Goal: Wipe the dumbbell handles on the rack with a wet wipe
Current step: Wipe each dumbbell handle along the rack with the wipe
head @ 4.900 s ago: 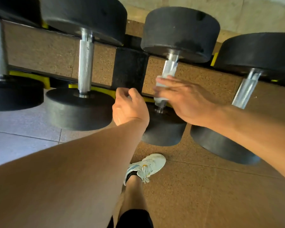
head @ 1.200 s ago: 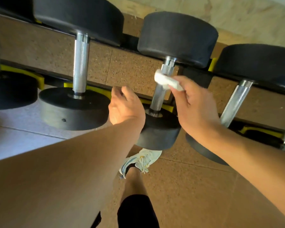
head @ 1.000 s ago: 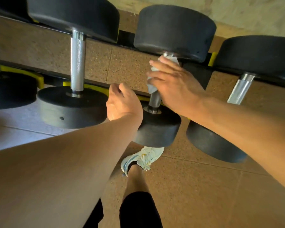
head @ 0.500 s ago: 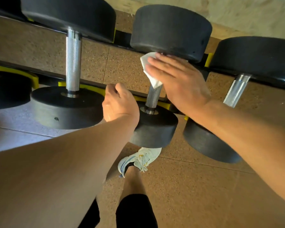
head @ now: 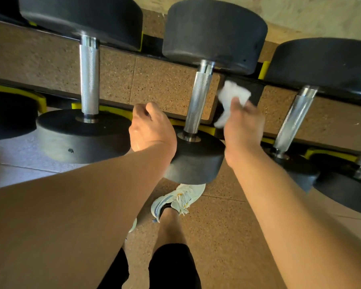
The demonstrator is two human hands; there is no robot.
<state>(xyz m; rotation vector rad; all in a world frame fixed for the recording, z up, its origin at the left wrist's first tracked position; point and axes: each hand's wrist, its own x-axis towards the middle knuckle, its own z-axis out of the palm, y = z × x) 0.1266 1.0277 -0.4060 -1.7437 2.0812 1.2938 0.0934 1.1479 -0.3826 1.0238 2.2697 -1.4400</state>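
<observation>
A black rack point(head: 241, 82) with yellow cradles point(head: 117, 110) runs across the upper part of the frame. Several black dumbbells point(head: 204, 90) lie on it side by side. Below is the brown speckled floor point(head: 223, 236).

Head camera looks steeply down, close over the dumbbell rack point(head: 246, 84).

Under you lies a brown speckled cork-like floor point(head: 227, 236), laid in large tiles with thin seams, and the same speckled covering shows behind the rack's black rails. At your left the floor changes to pale grey tile point(head: 15, 161), brightly lit. Along the top right you can see a rough, light-coloured wall point(head: 321, 17).
</observation>
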